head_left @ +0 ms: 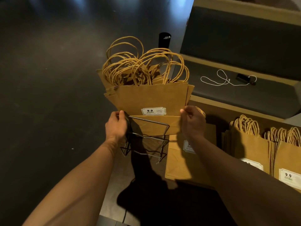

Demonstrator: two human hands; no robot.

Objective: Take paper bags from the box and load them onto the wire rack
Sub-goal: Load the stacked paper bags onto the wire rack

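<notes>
a: gripping a stack of paper bags point(151, 98) at both lower side edges. left hand point(116, 123) pinching the left edge, thumb on top; right hand point(193, 121) curled round the right edge.

b: and the target?

a: wire rack point(145, 139) directly below and slightly toward the body from the grip, front wire touching or just short of the stack's folded bottom. hard to tell which, shadow covers the lower wires.

b: long axis?

a: running up and away from the hands, handles point(143, 67) at the far end, folded bottom at the near end, price label point(153, 111) facing up between the two grips.

b: nearer hand?

a: left, resting right against the rack's left upright. right hand just outside the rack's right side, above a loose bag point(180, 160) lying flat.

b: so the move?

a: probably straight down along that axis, bottom edge first, between the rack's wires. worth keeping both edges level; tilting could catch a corner on the front wire.

b: elsewhere?

a: more bags standing point(250, 144) well off to the right of the right hand.
</notes>
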